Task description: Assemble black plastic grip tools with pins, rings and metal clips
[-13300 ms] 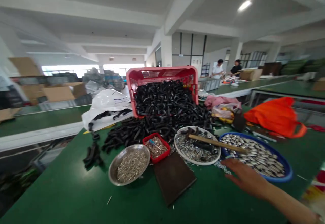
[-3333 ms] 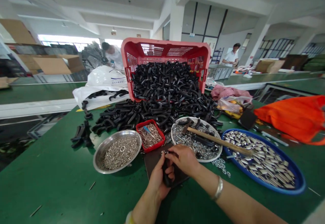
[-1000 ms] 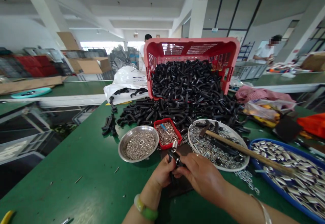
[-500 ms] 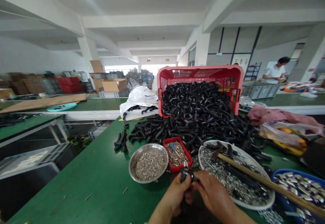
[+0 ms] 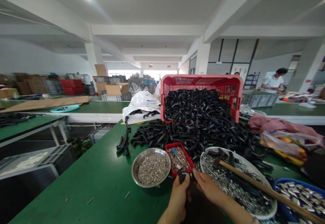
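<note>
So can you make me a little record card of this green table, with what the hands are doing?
Table: green table
Left hand: holding a small black part
Right hand: fingers beside that part
Closest tray: red tray of small metal pieces
Bowl: steel bowl of small metal rings
Big pile: black curved pieces spilling from a tilted red crate
Plate: white plate under a wooden-handled hammer
Nearby: another person at a far table
</note>
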Available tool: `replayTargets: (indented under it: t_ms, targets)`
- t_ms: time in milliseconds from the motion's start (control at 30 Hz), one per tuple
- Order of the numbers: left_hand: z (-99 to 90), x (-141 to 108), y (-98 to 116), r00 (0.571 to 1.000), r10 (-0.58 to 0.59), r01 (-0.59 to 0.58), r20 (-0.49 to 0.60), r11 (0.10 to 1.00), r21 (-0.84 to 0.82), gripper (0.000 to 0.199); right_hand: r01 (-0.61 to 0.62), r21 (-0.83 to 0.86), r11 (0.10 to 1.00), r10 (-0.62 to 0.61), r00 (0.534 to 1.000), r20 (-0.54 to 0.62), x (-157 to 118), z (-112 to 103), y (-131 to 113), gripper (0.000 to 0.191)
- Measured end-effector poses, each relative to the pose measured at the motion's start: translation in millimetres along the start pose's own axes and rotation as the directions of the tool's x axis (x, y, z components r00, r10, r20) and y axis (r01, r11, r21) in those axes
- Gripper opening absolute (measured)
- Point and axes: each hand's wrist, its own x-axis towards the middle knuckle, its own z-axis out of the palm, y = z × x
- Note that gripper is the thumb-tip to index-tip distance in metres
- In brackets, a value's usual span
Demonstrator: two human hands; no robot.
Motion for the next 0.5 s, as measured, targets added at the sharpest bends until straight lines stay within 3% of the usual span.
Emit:
replayTargets:
  t_ms: [100,233,333,467,500]
  targets:
    - [1.7,-1,2,1.000,0.017,-0.017,-0.007,1.000,-0.016,0.054,-0.099,0.032,0.995,0.094,0.987,0.127,2,-9,-12,0.069]
    - [-2.6,0,1,0.994,-0.113,0.113,0.013,0.964,-0.241,0.046,0.091,-0.342,0.935,-0.130,0.987,-0.093,-5,-6,-17,0.045]
    - [-7.1,1,1,0.989,-0.141,0.147,0.044,0.960,-0.237,0.044,0.144,-0.421,0.896,-0.213,0.969,-0.123,-8,0,-13,0.037]
    - [-7.9,0,4,0.994,-0.113,0.114,0.013,0.986,-0.125,0.042,0.039,-0.279,0.960,-0.019,0.997,0.073,-6,-4,-14,0.065]
    - [-7.4,-1,5,0.992,-0.125,0.127,0.018,0.983,-0.131,0.041,0.010,-0.288,0.958,0.013,0.997,0.078,-6,-6,-16,0.069]
